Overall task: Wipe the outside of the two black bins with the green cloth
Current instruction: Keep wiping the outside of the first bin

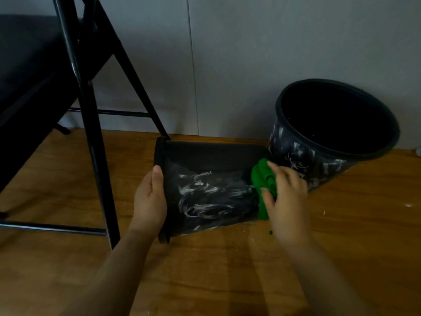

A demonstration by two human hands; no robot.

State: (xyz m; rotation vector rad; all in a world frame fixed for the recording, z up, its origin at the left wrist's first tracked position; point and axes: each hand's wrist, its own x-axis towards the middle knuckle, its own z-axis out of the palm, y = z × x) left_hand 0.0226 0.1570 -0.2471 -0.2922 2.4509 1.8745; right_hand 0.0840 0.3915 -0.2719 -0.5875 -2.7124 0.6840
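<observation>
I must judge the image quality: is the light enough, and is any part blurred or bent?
Head view: dim light, so the folding chair is nearly featureless black; the right hand on the green cloth looks slightly motion-blurred; the left hand and the lying bin are sharper; wide-angle bending curves the wall seam.

We see open wooden floor [205, 270] in front of the lying bin [211, 179]; left of it chair legs [95, 156] crowd, right the upright bin [330, 133] touches, behind stands the wall [227, 65].
</observation>
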